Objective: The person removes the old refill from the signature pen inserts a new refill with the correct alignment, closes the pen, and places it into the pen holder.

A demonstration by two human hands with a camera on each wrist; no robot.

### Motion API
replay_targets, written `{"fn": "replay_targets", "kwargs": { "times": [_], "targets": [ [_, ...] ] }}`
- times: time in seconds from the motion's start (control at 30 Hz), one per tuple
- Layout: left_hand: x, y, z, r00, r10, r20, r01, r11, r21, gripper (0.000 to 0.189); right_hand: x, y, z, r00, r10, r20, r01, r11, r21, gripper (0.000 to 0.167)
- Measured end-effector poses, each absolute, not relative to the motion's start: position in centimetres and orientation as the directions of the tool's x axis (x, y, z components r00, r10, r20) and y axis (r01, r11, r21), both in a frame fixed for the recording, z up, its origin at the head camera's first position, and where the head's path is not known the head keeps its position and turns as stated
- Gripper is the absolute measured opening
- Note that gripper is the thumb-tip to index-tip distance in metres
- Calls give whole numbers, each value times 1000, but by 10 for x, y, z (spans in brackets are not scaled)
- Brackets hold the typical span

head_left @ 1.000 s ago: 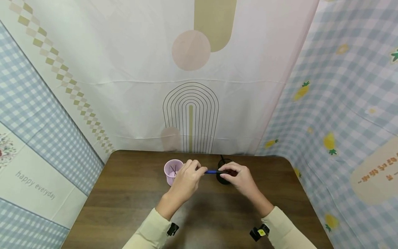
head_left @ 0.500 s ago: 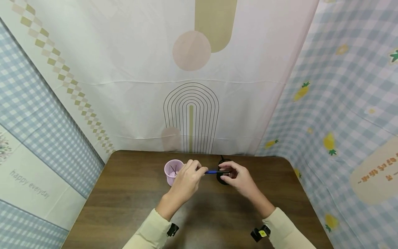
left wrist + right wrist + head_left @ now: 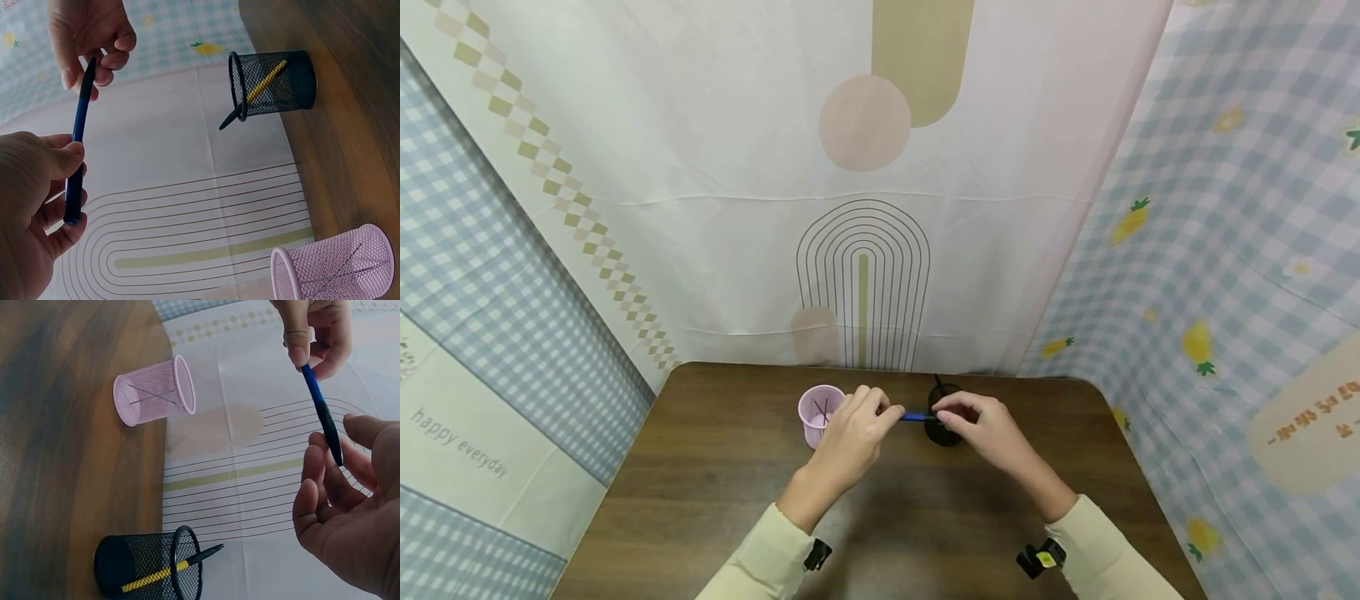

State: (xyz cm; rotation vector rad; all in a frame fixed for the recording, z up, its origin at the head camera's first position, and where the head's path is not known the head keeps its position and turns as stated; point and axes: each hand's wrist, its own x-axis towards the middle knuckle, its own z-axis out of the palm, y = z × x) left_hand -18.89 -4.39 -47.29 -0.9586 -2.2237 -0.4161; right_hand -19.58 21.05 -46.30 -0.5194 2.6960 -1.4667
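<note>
My left hand (image 3: pixel 853 429) pinches the blue barrel of a pen (image 3: pixel 80 119) between thumb and fingers, above the table. The pen's dark, tapered end points toward my right hand (image 3: pixel 981 425). In the right wrist view, the right hand's loosely bent fingers (image 3: pixel 312 459) lie around that end, and its thumb stands a little apart from the pen. Behind the right hand is a black mesh pen cup (image 3: pixel 275 84) with a yellow-and-black pen (image 3: pixel 265 82) leaning in it. A pink mesh pen cup (image 3: pixel 147 394) stands beside the left hand.
Both cups stand near the back edge of a brown wooden table (image 3: pixel 715 483). A printed white cloth (image 3: pixel 737 250) hangs behind it, with checked cloth (image 3: pixel 1187 275) on the right. Thin dark lines show in the pink cup.
The right hand shifts slightly to the right, and its thumb and forefinger come closer together near the pen's dark end. The left hand keeps its grip on the pen, almost still.
</note>
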Motion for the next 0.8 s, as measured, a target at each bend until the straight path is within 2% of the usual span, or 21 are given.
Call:
{"fn": "replay_targets", "kwargs": {
  "times": [0.37,0.8],
  "targets": [
    [-189,-42,-473,-467,514,719,740,673,-1,28,-196,208,-465,-935,-328,133,-285,475,-833,15],
    [-188,-41,-475,-482,512,711,739,674,15,26,-193,207,-462,-934,-285,213,-331,474,-816,8]
  ]
}}
